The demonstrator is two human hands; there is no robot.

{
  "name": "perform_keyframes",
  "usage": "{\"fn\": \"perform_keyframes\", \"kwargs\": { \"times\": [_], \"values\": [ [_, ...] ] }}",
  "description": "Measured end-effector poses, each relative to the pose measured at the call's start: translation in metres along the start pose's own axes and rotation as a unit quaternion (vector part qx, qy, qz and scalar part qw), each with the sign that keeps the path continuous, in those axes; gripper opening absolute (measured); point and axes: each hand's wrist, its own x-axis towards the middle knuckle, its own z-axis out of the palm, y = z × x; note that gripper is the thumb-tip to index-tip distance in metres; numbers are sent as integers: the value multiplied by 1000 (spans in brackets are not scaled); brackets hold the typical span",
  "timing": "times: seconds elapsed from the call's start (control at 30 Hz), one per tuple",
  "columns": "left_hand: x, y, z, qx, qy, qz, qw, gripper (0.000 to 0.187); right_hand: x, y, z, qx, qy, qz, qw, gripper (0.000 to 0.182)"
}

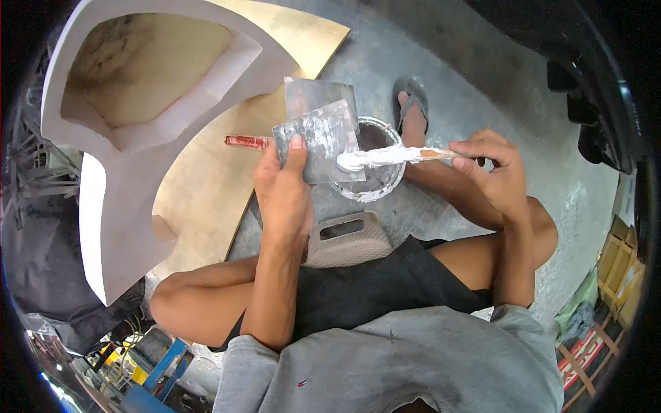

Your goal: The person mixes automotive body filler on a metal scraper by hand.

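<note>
My left hand (pixel 286 186) is closed on a flat metal plate (pixel 320 134) smeared with white paste, its thumb pressing on top. Behind that plate, a second metal sheet (pixel 320 95) shows its upper part. A red strip (pixel 248 142), perhaps a handle, sticks out to the left of the same hand. My right hand (pixel 492 168) pinches a wooden stick (pixel 432 154) thickly coated in white putty (pixel 385 157). The stick's coated end lies over the plate's lower right corner. Beneath the stick stands an open can (pixel 370 195), its rim crusted with white.
A large pale curved panel (pixel 131 172) rests on a wooden board (pixel 200 193) at left. A textured box-like piece with a slot (pixel 351 249) sits between my legs. Cardboard (pixel 616 265) is at the right edge, blue metal parts (pixel 162 368) at lower left.
</note>
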Motion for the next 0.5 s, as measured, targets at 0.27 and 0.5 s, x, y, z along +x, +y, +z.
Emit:
{"fn": "perform_keyframes", "kwargs": {
  "times": [0.27,0.5],
  "values": [
    [-5,10,-13,-75,-42,-30,996,24,1,-34,6,-84,32,-122,988,21],
    [-9,19,-27,-83,-27,-19,996,28,-4,-56,26,-85,12,-49,995,15]
  ]
}}
